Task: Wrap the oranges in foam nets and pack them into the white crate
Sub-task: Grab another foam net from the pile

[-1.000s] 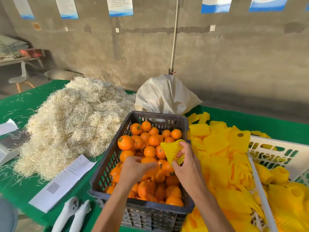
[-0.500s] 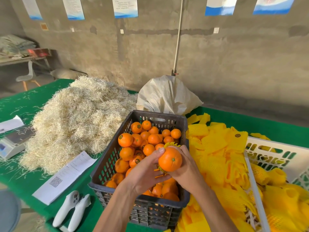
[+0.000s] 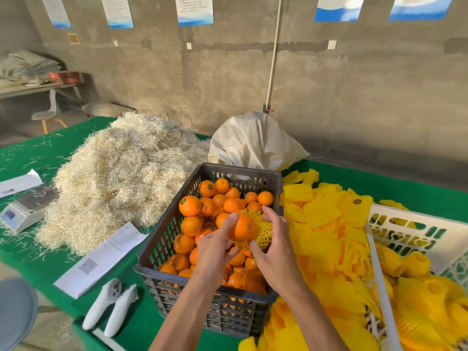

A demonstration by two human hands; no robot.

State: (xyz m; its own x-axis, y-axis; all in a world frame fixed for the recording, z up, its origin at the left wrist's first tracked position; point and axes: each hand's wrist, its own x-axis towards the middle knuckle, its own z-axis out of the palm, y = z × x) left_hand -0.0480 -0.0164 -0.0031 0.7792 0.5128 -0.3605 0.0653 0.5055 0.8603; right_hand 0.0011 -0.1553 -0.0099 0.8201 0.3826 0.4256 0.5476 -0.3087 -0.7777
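Observation:
Over the dark crate (image 3: 162,239) of loose oranges (image 3: 189,205), both hands work on one orange (image 3: 241,228). My left hand (image 3: 215,247) grips that orange from the left, fingers curled on it. My right hand (image 3: 272,245) holds a yellow foam net (image 3: 263,230) stretched half over the orange's right side. The white crate (image 3: 415,231) stands at the right with several net-wrapped oranges (image 3: 417,264) inside. A pile of yellow foam nets (image 3: 321,214) lies between the two crates.
A big heap of straw-like wood wool (image 3: 121,178) covers the green table (image 3: 25,252) at left. A white sack (image 3: 253,143) sits behind the dark crate. Papers (image 3: 106,257), a small scale (image 3: 22,211) and two white controllers (image 3: 111,305) lie at the front left.
My left hand picked an orange out of the dark crate and lifted it. It then pushed the orange into the net that my right hand holds; the net now covers part of it.

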